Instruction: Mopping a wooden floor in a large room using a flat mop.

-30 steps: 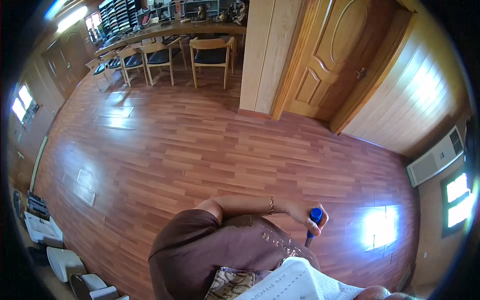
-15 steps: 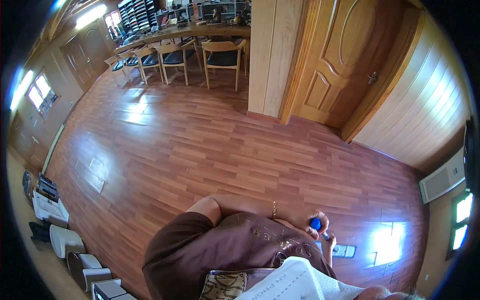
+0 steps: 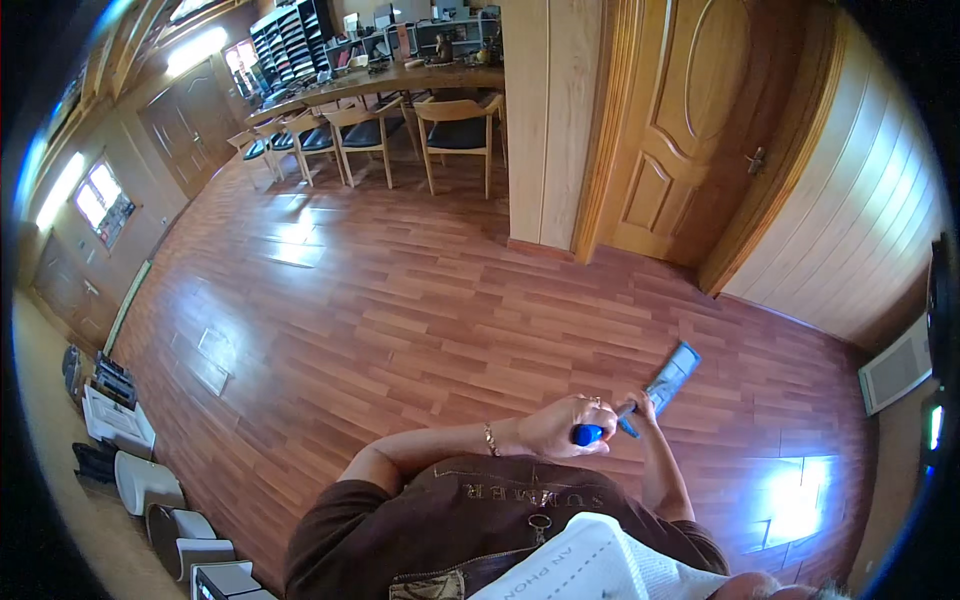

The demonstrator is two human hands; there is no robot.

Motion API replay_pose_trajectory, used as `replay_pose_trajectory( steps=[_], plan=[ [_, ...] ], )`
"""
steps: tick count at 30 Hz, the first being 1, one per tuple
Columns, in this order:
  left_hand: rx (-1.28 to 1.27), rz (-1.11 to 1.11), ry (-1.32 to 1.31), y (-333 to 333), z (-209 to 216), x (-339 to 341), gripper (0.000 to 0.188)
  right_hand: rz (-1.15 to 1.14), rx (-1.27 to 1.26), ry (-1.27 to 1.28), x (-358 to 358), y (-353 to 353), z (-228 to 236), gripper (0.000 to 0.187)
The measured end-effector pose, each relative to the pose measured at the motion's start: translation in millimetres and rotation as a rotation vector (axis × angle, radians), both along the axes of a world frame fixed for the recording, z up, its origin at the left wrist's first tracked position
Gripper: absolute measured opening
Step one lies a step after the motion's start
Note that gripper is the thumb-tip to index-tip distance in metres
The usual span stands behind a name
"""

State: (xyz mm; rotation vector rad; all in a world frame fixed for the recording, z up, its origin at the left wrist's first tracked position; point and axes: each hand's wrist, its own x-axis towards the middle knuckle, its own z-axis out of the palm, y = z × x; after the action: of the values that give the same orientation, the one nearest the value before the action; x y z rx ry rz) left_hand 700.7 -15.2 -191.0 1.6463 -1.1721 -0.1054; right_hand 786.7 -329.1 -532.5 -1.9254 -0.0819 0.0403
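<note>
Both my hands grip a flat mop, seen almost straight down its pole. My left hand (image 3: 562, 427), with a gold bracelet at the wrist, is closed round the top of the pole, where a blue end cap (image 3: 587, 434) sticks out. Lower on the pole, my right hand (image 3: 642, 405) is wrapped round the shaft, partly behind the left in line. The blue-grey rectangular mop head (image 3: 674, 374) lies on the wood-look floor (image 3: 430, 330), slanted, just beyond my right hand. Most of the pole is hidden by my hands.
A closed wooden door (image 3: 680, 140) and a panelled wall corner (image 3: 541, 130) stand ahead. Several chairs (image 3: 456, 135) line a long wooden counter (image 3: 400, 80) at the far left. White bins and boxes (image 3: 145, 483) stand along the left wall. A white wall unit (image 3: 896, 368) is at right.
The mop head has moved forward from beside my body, coming into fuller view. Both hands have shifted forward, the left one also leftward, and my right forearm now shows.
</note>
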Motion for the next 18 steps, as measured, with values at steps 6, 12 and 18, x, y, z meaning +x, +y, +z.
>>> replay_pose_trajectory(
  steps=[6, 12, 18],
  plan=[
    [0.11, 0.293, -0.019, 47, 29, -18, 0.023, 0.332, -0.105, -0.174, 58, 109, 49, 0.026],
    [0.179, 0.488, -0.115, 106, 52, -39, 0.019, 0.546, -0.225, -0.465, 64, 241, 100, 0.025],
    [0.212, 0.666, -0.234, 139, 47, -59, 0.019, 0.762, 0.223, -0.139, 60, 340, 106, 0.031]
  ],
)
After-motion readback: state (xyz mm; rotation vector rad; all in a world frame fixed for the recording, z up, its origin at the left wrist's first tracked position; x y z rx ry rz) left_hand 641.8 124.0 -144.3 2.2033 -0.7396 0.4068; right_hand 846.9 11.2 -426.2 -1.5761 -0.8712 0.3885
